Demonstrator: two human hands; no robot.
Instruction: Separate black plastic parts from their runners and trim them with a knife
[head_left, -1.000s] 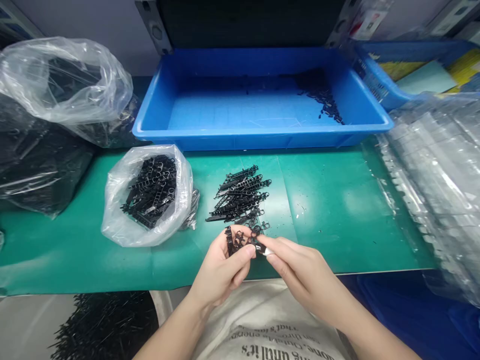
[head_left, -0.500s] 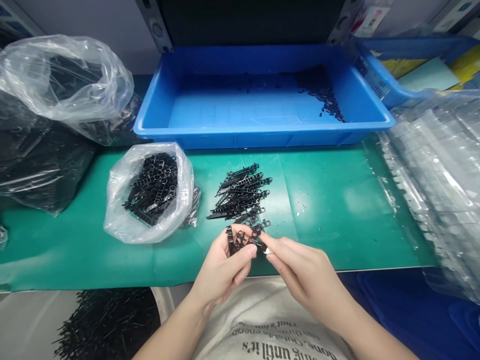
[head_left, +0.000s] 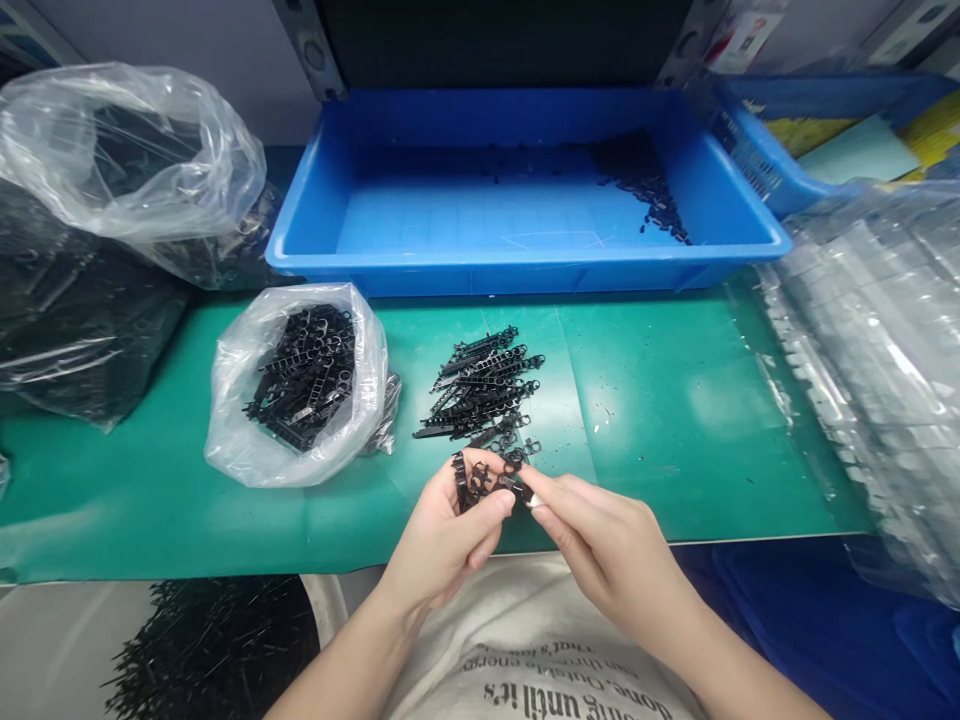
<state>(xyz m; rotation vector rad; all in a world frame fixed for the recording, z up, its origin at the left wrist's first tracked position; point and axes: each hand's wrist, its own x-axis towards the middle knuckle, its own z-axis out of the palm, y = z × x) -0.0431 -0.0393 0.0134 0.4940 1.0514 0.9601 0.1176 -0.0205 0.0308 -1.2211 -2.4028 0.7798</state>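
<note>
Several small black plastic parts with ring-shaped ends lie in my left hand, its fingers curled around them and its thumb pressing on top. My right hand meets it at the thumb tip, thumb and forefinger pinched on the end of one black part; a small white spot shows at that pinch. Just beyond my hands, a pile of long black ringed parts rests on the green mat. To the left, an open clear plastic bag holds more black parts of this kind.
A blue bin stands at the back, with small black pieces in its right end. A large clear bag fills the far left. Stacked clear plastic trays line the right. Below the mat's edge, a white tub contains black parts.
Both hands stay in nearly the same place, still pinching the black part. A few dark specks appear near the back of the blue bin.
</note>
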